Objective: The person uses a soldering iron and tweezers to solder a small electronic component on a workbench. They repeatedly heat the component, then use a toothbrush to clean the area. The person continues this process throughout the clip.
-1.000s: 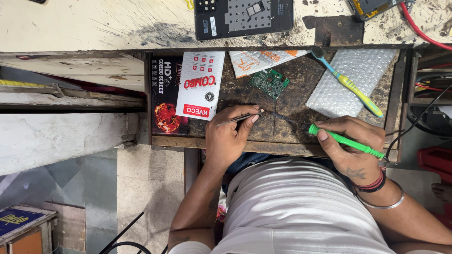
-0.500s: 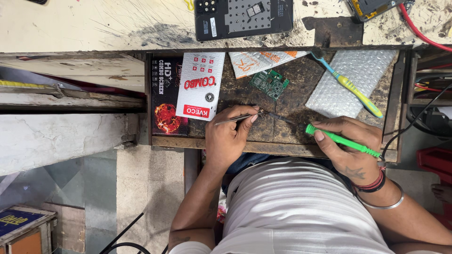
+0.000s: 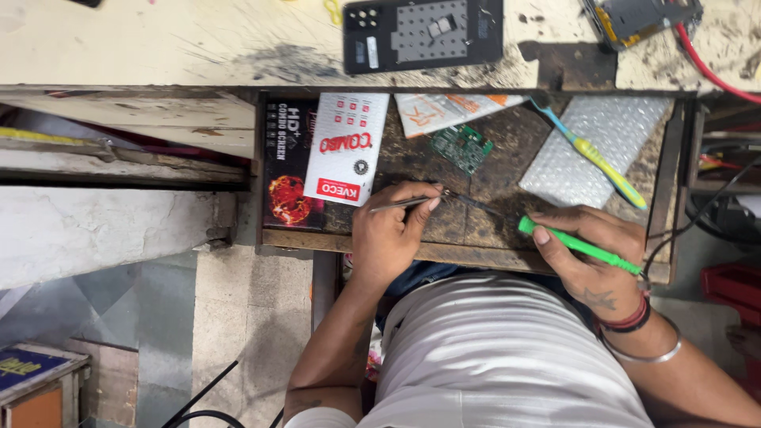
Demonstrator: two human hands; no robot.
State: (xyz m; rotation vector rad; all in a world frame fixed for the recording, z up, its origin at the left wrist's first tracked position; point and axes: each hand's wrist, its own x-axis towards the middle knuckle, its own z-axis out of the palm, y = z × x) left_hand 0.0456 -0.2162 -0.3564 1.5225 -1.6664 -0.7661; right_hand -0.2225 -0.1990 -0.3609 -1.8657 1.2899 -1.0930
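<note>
Nearest me I see my own white shirt (image 3: pixel 507 357) filling the lower middle of the view, with both forearms reaching up from it; my left hand (image 3: pixel 392 234) rests on the near edge of the open wooden drawer (image 3: pixel 301 238), its fingers pressed together and pinching a pair of metal tweezers (image 3: pixel 404 204) whose tips point right, toward the drawer's middle; my right hand (image 3: pixel 590 254) sits at the drawer's near right edge, red bands and a metal bangle at its wrist, fingers curled round a green-handled tool (image 3: pixel 579 246), the thumb pressing near its left end, and a thin dark tip runs on from that end toward the tweezers; whether the two tips touch I cannot tell; farther in, a small green circuit board (image 3: pixel 461 147) lies on the drawer floor, apart from both hands; to its left lie a red-and-white card (image 3: pixel 347 150) over a dark box (image 3: pixel 287 174); to its right a toothbrush (image 3: pixel 590 154) rests on a sheet of bubble wrap (image 3: pixel 571 158); beyond the drawer, on the worn pale bench top (image 3: pixel 198 40), lies a dark phone frame (image 3: pixel 424 33).
</note>
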